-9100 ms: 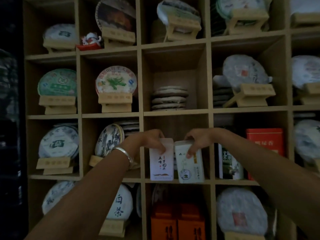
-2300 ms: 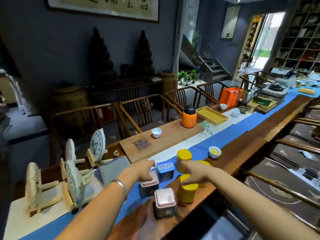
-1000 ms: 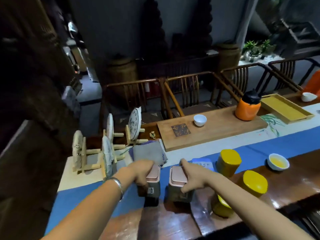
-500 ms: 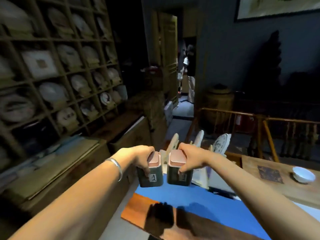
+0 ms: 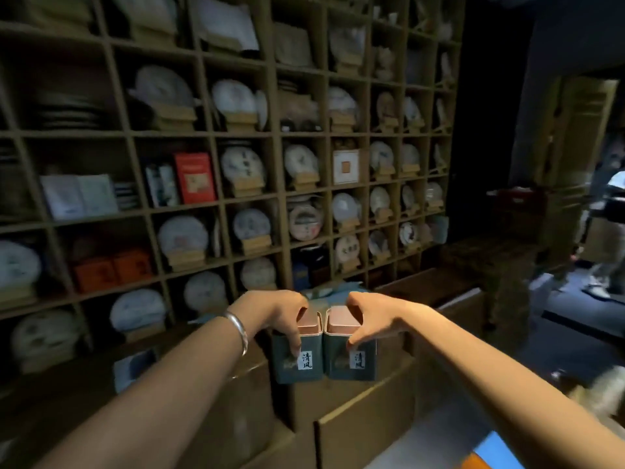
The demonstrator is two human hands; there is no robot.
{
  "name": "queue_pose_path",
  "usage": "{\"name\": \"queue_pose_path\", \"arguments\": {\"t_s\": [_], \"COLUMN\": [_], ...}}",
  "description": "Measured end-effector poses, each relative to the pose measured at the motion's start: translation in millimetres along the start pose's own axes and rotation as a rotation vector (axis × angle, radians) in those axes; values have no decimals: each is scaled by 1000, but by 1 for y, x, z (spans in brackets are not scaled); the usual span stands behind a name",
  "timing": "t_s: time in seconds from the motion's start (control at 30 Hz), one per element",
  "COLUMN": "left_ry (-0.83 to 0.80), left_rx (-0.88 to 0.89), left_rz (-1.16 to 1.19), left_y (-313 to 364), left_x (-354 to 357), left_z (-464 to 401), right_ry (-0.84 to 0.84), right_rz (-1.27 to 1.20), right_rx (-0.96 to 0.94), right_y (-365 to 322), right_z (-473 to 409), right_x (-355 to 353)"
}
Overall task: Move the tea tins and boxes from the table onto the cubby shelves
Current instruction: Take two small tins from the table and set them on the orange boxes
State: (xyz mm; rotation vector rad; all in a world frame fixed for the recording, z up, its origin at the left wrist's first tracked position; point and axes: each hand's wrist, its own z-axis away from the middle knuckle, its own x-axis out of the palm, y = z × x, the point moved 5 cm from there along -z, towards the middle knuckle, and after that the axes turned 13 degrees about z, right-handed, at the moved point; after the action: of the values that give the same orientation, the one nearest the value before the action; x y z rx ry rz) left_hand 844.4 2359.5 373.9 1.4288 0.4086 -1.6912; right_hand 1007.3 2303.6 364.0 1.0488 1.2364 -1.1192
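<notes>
Dozens of cubbies fill what I see: a tall wooden shelf wall [image 5: 216,137] runs from the left edge to past the middle, dim and somewhat blurred. Most cubbies hold round wrapped tea cakes [image 5: 241,165] propped on small wooden stands. One cubby at mid-left holds a red box [image 5: 195,177] beside some upright packets, and a lower one holds two orange boxes [image 5: 113,270]. Below the shelves I see low wooden cabinets [image 5: 365,424]. To the right the room goes dark, with a doorway [image 5: 588,137] and a blurred person's legs [image 5: 605,265] on a lit floor. A blue and orange corner [image 5: 487,456] shows at the bottom right; I cannot tell what it belongs to.

My left hand [image 5: 274,314], a bangle [image 5: 238,330] on its wrist, grips the left tin [image 5: 297,353] from above. My right hand [image 5: 368,316] grips the right tin [image 5: 350,352] likewise. Both dark green tins have pinkish lids and white labels, and are held touching side by side in the air before the lower shelves.
</notes>
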Motion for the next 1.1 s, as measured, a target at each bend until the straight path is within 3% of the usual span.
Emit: {"name": "queue_pose_path", "arguments": {"t_s": [0.27, 0.5, 0.73, 1.1], "left_ry": [136, 242, 260, 407], "left_rx": [-246, -416, -514, -560], "left_rz": [220, 280, 283, 325], "left_y": [-223, -345, -433, -574], "left_x": [-67, -105, -142, -234], "left_z": [107, 162, 143, 75], "right_ry": [-7, -21, -63, 39], "right_rz": [-59, -53, -16, 36], "right_rx": [-246, -441, -574, -689], "right_y": [-192, -302, -350, -385], "right_z": [-146, -242, -344, -532], "right_x": [-39, -58, -73, -123]}}
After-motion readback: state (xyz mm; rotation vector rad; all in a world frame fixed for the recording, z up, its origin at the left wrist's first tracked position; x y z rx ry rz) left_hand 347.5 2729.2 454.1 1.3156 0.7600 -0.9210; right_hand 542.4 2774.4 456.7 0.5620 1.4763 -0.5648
